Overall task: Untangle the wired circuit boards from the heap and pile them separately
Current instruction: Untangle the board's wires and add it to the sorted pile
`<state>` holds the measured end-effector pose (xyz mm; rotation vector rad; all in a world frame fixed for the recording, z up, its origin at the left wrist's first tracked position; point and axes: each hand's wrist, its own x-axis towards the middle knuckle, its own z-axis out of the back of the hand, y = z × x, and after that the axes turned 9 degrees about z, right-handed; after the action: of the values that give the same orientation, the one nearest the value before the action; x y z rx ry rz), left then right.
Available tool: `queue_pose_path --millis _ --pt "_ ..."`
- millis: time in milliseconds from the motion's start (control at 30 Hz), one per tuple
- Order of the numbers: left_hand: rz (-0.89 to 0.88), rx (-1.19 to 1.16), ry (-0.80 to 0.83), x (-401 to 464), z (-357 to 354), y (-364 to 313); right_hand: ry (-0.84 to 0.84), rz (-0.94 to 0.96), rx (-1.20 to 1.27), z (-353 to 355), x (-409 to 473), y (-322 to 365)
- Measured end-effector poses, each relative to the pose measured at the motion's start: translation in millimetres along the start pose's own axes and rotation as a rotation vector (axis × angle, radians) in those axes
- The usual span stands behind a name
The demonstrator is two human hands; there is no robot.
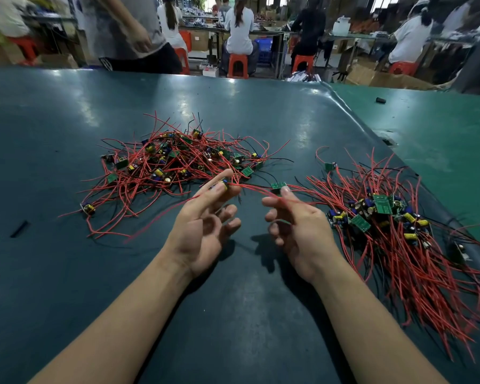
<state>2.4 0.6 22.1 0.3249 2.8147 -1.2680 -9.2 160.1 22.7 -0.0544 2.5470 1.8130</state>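
A tangled heap of small green circuit boards with red and black wires (175, 162) lies on the dark green table, ahead and left of centre. A second pile of boards with straighter red wires (385, 217) spreads out at the right. My left hand (205, 220), palm up, pinches a board with a yellow and blue capacitor (222, 186) at the heap's near edge. My right hand (294, 225), palm up, pinches a small green board (278, 186) between thumb and forefinger. Red wires run taut between the two hands.
The dark green table (233, 314) meets a lighter green surface (441, 128) at the right. A short black piece (19, 228) lies at the left, another black part (380, 100) at the far right. People sit on orange stools behind the table; one stands at the far edge (128, 31).
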Motion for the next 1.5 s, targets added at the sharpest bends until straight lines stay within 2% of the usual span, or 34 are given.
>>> queue_pose_path --millis 100,200,233,333,400,500,633,967,1167,1333,1500 --pt "-0.022 -0.035 -0.088 1.2 0.4 -1.0 0.029 -0.200 0.267 3.3 0.2 4.7" --pt "-0.105 0.028 -0.181 3.1 -1.6 1.8 0.008 -0.220 0.444 7.1 -1.5 5.9" --pt "-0.145 0.052 -0.204 4.0 -2.3 3.5 -0.005 -0.207 0.428 6.6 -2.7 5.8" --pt "-0.289 0.204 -0.241 3.1 -4.3 7.3 0.003 -0.136 0.163 -1.5 -10.4 3.5" --pt "-0.357 0.356 -0.200 0.6 -5.0 11.0 0.069 -0.092 0.085 -7.9 -15.6 0.0" --pt "-0.399 0.566 -0.092 -2.2 -6.1 16.7 0.055 0.006 0.099 -9.1 -16.9 -1.4" --pt "-0.408 0.737 -0.014 -6.9 -8.2 22.4 0.001 0.007 0.185 -3.3 -10.6 2.9" --pt "-0.411 0.684 -0.100 -7.7 -13.7 17.1 0.005 0.024 0.180 -0.9 -7.9 3.2" --pt "-0.381 0.633 -0.100 -9.7 -16.0 16.2 -0.005 0.139 0.113 1.5 -5.1 4.8" --pt "-0.348 0.577 -0.060 -11.8 -10.6 12.0 -0.154 0.263 0.170 12.6 1.8 13.9" --pt "-0.349 0.547 -0.025 -13.8 -6.5 11.0 -0.197 0.274 0.219 15.2 2.8 16.1"
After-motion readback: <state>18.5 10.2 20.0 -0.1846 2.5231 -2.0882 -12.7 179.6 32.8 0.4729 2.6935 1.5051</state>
